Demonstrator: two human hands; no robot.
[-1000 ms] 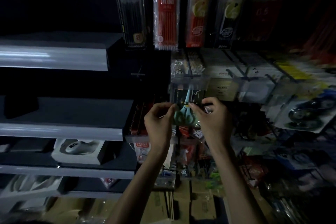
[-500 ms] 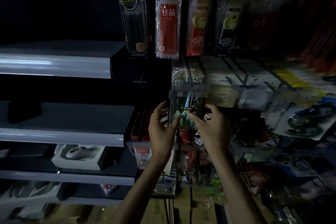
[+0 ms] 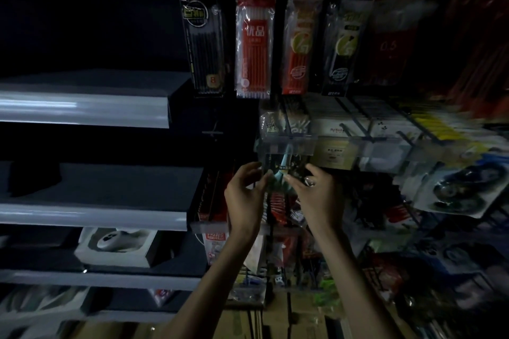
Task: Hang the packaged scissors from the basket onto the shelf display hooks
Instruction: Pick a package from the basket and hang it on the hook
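The packaged scissors [image 3: 287, 166], teal-handled in a clear pack, hang just below a clear label strip [image 3: 286, 145] at the front of a display hook. My right hand [image 3: 316, 195] pinches the pack's lower right side with thumb and fingers. My left hand [image 3: 245, 195] is at the pack's left edge, fingers spread and relaxed, its thumb tip touching the pack. The light is dim and the hook's tip is hidden behind the strip. No basket is in view.
Packs of pens [image 3: 254, 36] hang in a row above. More hooks with boxed stationery [image 3: 385, 129] run to the right. Grey shelves [image 3: 82, 110] stand at the left, one holding a white boxed item [image 3: 115, 245]. Cardboard boxes [image 3: 275, 322] sit below.
My left hand has let go of the pack and spread its fingers. The pack sits slightly higher under the label strip, and my right hand still holds it.
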